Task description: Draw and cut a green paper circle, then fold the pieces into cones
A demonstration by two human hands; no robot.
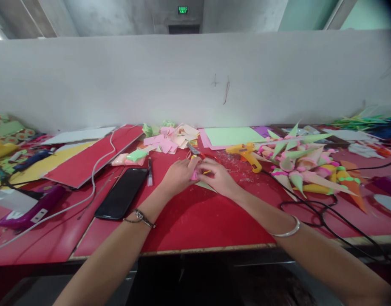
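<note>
Pinching a small pink piece [194, 175] between both hands [180, 175] [219, 178] (it's partly hidden), scissors [192, 148] just beyond

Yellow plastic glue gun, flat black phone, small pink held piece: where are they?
Yellow plastic glue gun [247, 153]: head view, on its body.
Flat black phone [122, 193]: head view, screen middle.
Small pink held piece [194, 174]: head view, visible sliver.

"EXIT" in green letters on a dark sign [182, 9].

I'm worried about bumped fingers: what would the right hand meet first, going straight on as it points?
The right hand would probably meet the left hand first, beside the small pink piece; depth is unclear there.
</note>
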